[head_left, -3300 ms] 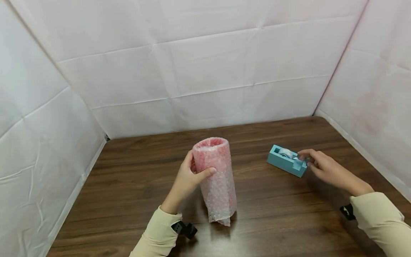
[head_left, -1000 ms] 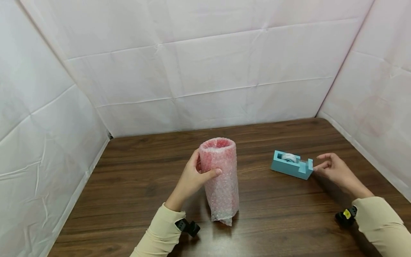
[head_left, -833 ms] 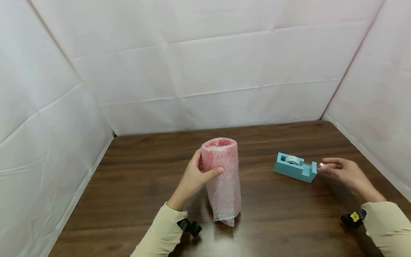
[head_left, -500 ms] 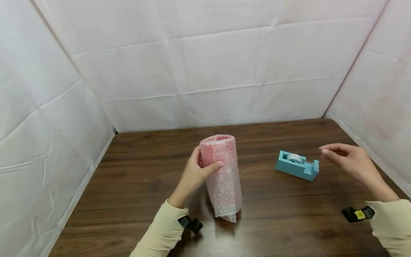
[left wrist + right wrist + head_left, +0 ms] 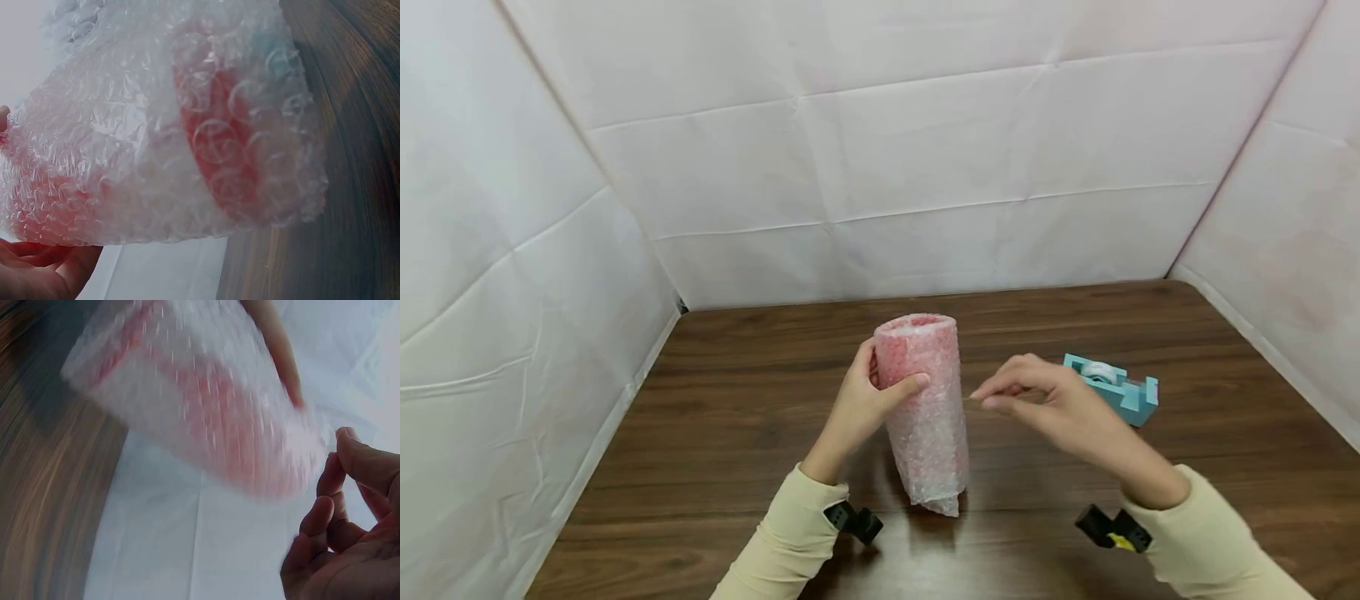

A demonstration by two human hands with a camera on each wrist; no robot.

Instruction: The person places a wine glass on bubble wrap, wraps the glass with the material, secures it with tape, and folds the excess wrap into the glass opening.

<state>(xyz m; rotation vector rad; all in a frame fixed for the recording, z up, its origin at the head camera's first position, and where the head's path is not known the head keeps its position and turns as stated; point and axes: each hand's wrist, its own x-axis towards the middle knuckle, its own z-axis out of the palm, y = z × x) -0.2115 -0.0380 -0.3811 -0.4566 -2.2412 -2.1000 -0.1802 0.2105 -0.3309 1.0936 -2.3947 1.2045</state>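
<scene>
A red and white cylinder rolled in bubble wrap stands upright on the table, its open top showing a red inside. My left hand grips its upper left side, thumb across the front; in the left wrist view the wrap hides most of that hand. To the right of the roll, my right hand pinches a small, barely visible piece of clear tape between thumb and index finger. The right wrist view has those fingers close to the wrap's top end.
A light blue tape dispenser with a roll of tape sits on the right, partly behind my right hand. White cloth walls enclose the dark wooden table at the back and sides.
My right hand has pulled tape off the dispenser and carried it left to beside the wrapped cylinder. My left hand keeps its grip; the view has shifted slightly.
</scene>
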